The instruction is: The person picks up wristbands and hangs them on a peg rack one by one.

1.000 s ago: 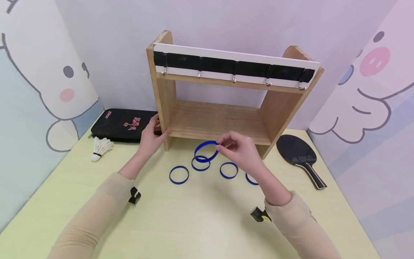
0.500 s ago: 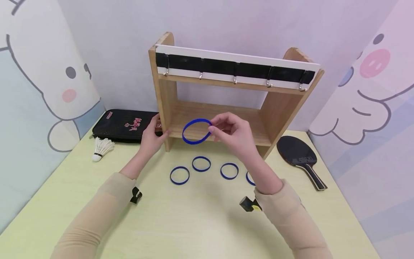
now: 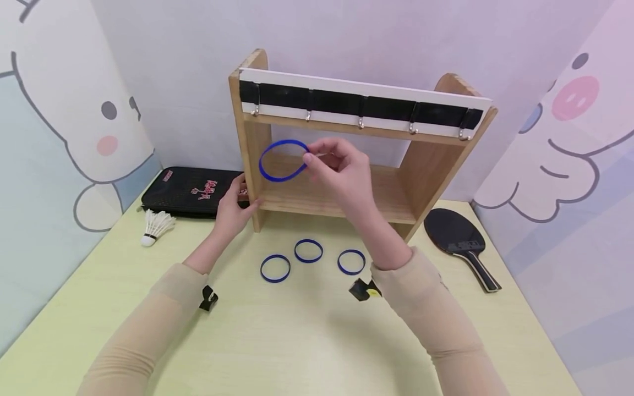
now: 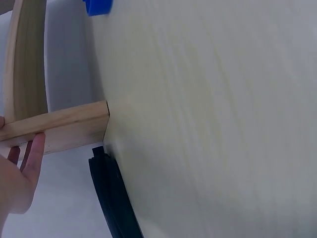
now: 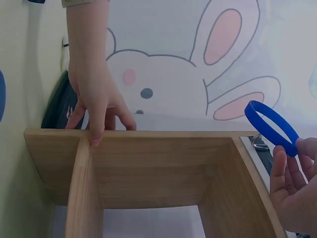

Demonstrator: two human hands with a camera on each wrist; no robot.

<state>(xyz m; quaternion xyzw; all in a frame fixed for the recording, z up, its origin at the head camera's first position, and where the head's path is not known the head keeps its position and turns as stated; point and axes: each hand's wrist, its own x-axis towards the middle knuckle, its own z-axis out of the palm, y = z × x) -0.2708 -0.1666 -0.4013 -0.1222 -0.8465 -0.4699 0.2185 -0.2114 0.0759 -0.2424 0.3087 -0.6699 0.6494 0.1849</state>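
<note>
In the head view my right hand point(image 3: 346, 176) pinches a blue silicone wristband point(image 3: 284, 142) between thumb and fingertips. It is raised in front of the wooden shelf point(image 3: 317, 205), below the second hook point(image 3: 308, 115) from the left. My left hand point(image 3: 231, 212) grips the shelf's left side panel; in the left wrist view its fingers point(image 4: 34, 157) lie against that panel. Across the shelf's top front runs a white strip point(image 3: 361, 92) with several silver hooks on black backing. Three blue wristbands lie flat on the table, the middle one point(image 3: 308, 261) nearest the shelf.
A black zip case point(image 3: 183, 190) lies left of the shelf, with a shuttlecock point(image 3: 156, 225) in front of it. To the right rests a black table tennis bat point(image 3: 455, 234). Walls with cartoon drawings stand behind and beside the pale table point(image 3: 277, 341).
My right hand has lifted the pinched wristband up and leftward, from above the table to just below the hooks. The right forearm now covers another wristband on the table. My left hand has stayed put.
</note>
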